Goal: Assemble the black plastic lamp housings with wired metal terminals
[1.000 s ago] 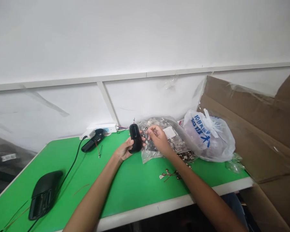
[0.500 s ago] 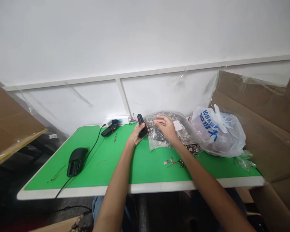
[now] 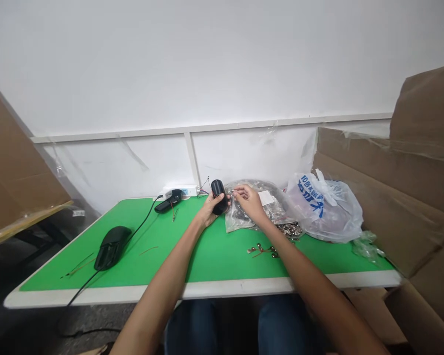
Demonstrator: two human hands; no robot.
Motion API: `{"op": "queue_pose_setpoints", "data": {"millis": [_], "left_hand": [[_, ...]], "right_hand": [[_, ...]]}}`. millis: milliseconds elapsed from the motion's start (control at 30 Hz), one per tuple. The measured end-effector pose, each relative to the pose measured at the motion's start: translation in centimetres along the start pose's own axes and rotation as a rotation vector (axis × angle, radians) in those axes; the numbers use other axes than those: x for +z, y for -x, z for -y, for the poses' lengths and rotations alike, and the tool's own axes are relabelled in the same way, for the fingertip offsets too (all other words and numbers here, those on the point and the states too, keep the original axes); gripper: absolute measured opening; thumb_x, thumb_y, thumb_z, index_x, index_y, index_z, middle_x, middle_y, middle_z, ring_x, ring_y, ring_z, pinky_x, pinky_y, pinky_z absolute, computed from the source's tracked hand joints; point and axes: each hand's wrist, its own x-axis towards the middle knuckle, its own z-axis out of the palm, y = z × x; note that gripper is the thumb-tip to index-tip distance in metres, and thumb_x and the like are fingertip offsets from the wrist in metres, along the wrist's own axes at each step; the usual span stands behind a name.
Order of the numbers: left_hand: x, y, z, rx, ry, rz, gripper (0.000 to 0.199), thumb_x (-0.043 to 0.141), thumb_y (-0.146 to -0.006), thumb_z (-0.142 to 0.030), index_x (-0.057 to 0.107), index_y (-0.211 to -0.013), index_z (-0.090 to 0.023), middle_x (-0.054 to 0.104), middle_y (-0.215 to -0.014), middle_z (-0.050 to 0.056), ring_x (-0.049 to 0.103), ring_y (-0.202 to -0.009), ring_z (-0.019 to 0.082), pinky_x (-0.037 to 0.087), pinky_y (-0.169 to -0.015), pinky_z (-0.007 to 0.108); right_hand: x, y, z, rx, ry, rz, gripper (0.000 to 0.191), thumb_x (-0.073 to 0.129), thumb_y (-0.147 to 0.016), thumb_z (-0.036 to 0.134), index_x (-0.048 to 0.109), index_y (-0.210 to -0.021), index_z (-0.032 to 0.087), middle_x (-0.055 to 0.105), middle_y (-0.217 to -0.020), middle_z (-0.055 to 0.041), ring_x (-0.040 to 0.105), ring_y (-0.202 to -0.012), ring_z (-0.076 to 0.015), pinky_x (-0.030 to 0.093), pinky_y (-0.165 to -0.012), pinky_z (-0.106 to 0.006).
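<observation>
My left hand (image 3: 207,211) is wrapped round a glossy black rounded plastic piece (image 3: 218,198), held upright above the back of the green table. Just to its right, my right hand (image 3: 247,198) has thumb and fingers pinched together at the tips; what they hold, if anything, is too small to make out. Behind and below the right hand lies a clear plastic bag (image 3: 240,223) full of small metal parts. Loose metal parts (image 3: 290,230) spill out at its right side. Several small metal pieces with reddish wire (image 3: 259,249) lie nearer the front edge.
A black corded device (image 3: 113,246) sits at the left. Farther back, a black angled piece with thin wires (image 3: 169,202) lies by a white power strip (image 3: 188,190). A tied white bag with blue lettering (image 3: 327,212) stands right, beside cardboard (image 3: 358,167).
The black piece in my left hand has turned to show a broader face. My right hand has come closer to it, its fingertips more tightly pinched. The camera view has shifted.
</observation>
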Motion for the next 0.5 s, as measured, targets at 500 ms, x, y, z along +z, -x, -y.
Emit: {"op": "queue_pose_setpoints", "data": {"millis": [500], "left_hand": [[3.3, 1.6, 1.1, 0.291, -0.242, -0.011, 0.040, 0.084, -0.074, -0.019, 0.074, -0.113, -0.021, 0.075, -0.110, 0.005, 0.066, -0.107, 0.025, 0.051, -0.100, 0.035]], "right_hand": [[-0.9, -0.8, 0.9, 0.107, -0.306, -0.234, 0.037, 0.080, -0.074, 0.046, 0.071, -0.100, 0.020, 0.079, -0.102, -0.0093, 0.076, -0.099, -0.0246, 0.060, -0.097, -0.044]]}}
